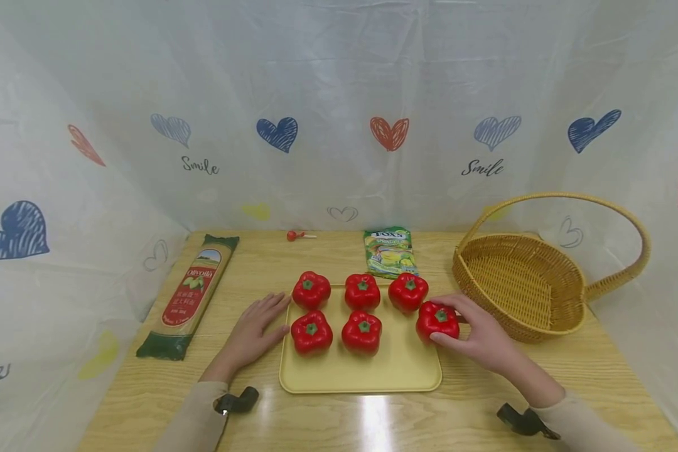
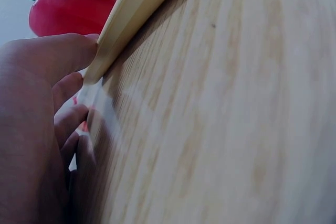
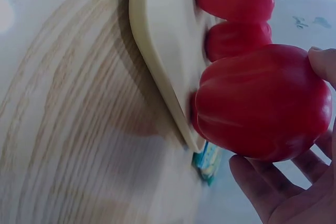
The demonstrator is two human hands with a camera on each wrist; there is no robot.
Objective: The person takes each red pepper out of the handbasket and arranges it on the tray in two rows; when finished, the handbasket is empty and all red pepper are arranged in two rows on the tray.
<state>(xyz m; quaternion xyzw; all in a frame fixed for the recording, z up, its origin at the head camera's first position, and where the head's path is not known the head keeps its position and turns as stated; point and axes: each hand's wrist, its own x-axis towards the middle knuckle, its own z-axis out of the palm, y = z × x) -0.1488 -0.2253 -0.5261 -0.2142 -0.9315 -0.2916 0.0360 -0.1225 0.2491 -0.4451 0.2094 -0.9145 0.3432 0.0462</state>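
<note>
In the head view my right hand (image 1: 480, 333) grips a red bell pepper (image 1: 436, 323) with a green stem, at the right rim of the yellow tray (image 1: 395, 373). The right wrist view has this bell pepper (image 3: 262, 103) off the table, thumb on one side and fingers on the other. Five more peppers sit on the tray, among them a front-left pepper (image 1: 311, 333) and a front-middle pepper (image 1: 361, 333). My left hand (image 1: 254, 333) lies at the tray's left side, its thumb touching the tray's edge (image 2: 121, 30) and its fingers loosely extended.
A wicker basket (image 1: 570, 304) with a tall handle stands right of the tray. Behind the tray lie a green candy bag (image 1: 390, 251) and a red lollipop (image 1: 292, 236). A pasta packet (image 1: 189, 295) lies at the left. A printed curtain (image 1: 339, 169) surrounds the table.
</note>
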